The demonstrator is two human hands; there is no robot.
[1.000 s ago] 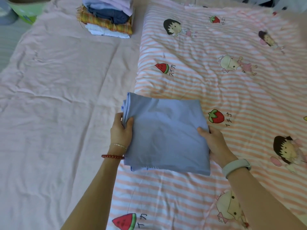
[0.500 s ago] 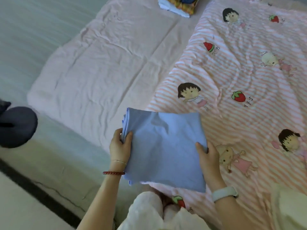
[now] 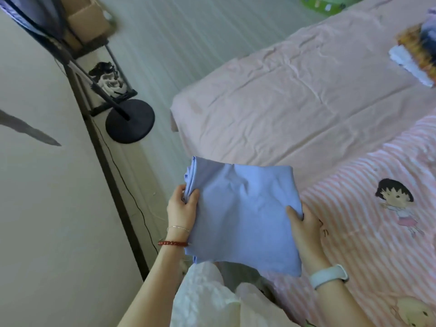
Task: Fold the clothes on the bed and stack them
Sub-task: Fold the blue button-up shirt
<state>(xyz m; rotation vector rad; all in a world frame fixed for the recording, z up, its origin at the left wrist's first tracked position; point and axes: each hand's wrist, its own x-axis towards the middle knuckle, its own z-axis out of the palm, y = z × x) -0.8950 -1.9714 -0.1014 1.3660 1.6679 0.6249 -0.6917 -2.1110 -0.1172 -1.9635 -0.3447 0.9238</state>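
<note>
- Left hand pinches the folded blue garment at its left edge, thumb on top
- Right hand grips its right edge
- Garment held between both grips, above the bed's corner; clothes stack far beyond the right-hand grip

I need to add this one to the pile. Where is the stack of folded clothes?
In the head view, the stack of folded clothes sits at the far right edge, on the pink sheet.

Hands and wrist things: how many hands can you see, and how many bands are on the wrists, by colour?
Hands: 2, left hand and right hand, both holding the folded blue garment
Red bead bracelet: 1
Thin silver bracelet: 1
Pale blue wristband: 1
Total: 5
</note>
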